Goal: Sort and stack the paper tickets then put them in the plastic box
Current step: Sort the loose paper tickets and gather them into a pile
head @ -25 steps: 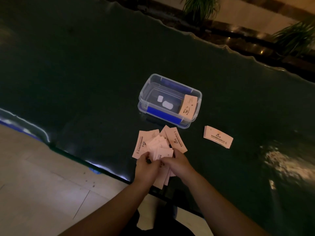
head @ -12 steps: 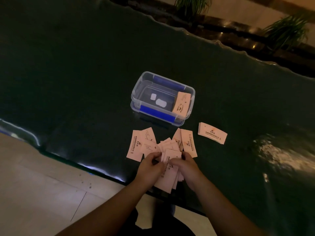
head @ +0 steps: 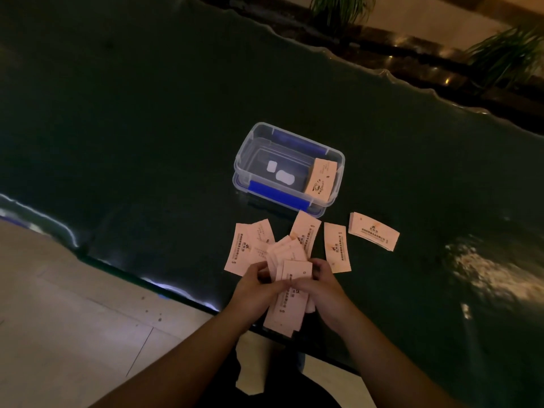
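Both hands meet at the near edge of the dark green table [head: 147, 128], the left hand [head: 259, 285] and right hand [head: 322, 285] together pinching a small sheaf of pink tickets [head: 287, 304]. More loose tickets [head: 247, 248] fan out just beyond. A neat stack [head: 373, 231] lies to the right, apart. The clear plastic box [head: 250, 148] holds another stack [head: 320, 178] against its right wall.

Tickets [head: 337, 247] were pale pink with dark print. Box [head: 242, 160] was clear plastic, blue clips [head: 278, 195], two white patches inside. Table [head: 147, 113] was dark green, glossy. Floor [head: 59, 334] beige tile.
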Tool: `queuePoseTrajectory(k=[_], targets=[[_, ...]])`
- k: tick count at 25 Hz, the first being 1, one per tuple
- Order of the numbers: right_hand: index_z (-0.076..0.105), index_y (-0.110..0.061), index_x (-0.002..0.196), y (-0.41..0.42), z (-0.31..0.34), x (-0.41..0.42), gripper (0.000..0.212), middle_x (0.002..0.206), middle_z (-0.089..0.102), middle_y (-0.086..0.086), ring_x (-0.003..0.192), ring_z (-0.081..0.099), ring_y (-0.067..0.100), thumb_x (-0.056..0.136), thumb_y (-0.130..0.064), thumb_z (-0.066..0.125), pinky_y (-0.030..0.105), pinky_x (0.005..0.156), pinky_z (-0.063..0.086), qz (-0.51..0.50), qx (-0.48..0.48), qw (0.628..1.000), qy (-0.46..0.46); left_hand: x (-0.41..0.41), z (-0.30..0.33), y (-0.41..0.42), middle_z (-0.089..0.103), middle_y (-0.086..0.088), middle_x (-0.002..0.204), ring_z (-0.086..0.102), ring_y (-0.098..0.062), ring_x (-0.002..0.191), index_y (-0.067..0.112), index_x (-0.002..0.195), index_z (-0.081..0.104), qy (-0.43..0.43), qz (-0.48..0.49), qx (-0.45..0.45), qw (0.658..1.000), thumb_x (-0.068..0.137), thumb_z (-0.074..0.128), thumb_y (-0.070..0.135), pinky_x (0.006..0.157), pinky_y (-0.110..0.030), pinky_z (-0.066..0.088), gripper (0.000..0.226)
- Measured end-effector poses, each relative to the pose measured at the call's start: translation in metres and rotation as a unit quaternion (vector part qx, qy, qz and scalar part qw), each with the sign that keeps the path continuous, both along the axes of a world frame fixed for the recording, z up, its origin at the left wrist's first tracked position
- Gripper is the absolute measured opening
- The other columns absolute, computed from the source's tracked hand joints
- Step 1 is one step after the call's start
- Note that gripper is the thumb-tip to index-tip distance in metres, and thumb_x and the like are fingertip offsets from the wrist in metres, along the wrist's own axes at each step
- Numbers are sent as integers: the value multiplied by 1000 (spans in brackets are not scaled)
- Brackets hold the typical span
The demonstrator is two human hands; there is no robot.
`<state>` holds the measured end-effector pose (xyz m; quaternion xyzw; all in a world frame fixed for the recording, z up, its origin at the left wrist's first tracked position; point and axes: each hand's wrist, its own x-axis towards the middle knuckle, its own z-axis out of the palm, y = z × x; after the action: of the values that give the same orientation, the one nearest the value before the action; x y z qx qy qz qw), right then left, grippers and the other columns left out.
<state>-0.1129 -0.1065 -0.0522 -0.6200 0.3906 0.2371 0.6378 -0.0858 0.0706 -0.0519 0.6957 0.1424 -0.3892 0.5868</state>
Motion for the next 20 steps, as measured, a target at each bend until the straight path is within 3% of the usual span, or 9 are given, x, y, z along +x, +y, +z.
queuePoseTrajectory(k=[3,6,10,14,17,20], targets=[[50,-46,132,4,1,-3,75,134,70,-8,114,75,23,74,-15,85,48,86,68,-1,40,999,-35,0,-2,1,73,7,116,74,-14,103,28,133,55,12,-9,-21,1000,88,79,32,89,-40,62,51],[53,-55,128,7,4,-4,73,135,72,-8,115,77,22,76,-12,81,54,93,65,8,72,996,-45,1,-3,4,73,6,118,76,-14,101,39,128,50,23,-12,-54,998,88,78,34,85,-38,63,49],[58,-47,134,5,5,-1,62,134,72,-3,113,78,27,94,-1,68,53,87,66,-32,128,991,-31,6,-4,0,74,7,115,79,-8,90,40,127,50,20,6,-66,998,90,76,35,69,-28,62,46],[66,-34,139,2,6,3,38,133,76,6,120,74,34,106,-20,52,55,92,62,-125,164,978,-31,9,-7,-4,80,4,109,80,-10,88,42,119,55,48,7,-67,997,91,75,35,75,-36,64,35],[79,-25,121,-6,9,7,27,117,84,6,104,82,27,105,-29,58,51,90,62,-192,134,972,-38,8,-10,-4,83,6,106,80,-14,94,41,120,55,74,-18,-96,992,91,75,34,78,-38,63,37],[77,-20,117,-15,8,18,18,118,81,10,103,81,28,100,-21,69,49,92,64,-212,23,977,-18,3,-13,-6,79,1,118,79,-18,101,36,133,53,78,-53,-102,990,89,77,33,93,-49,61,50]])
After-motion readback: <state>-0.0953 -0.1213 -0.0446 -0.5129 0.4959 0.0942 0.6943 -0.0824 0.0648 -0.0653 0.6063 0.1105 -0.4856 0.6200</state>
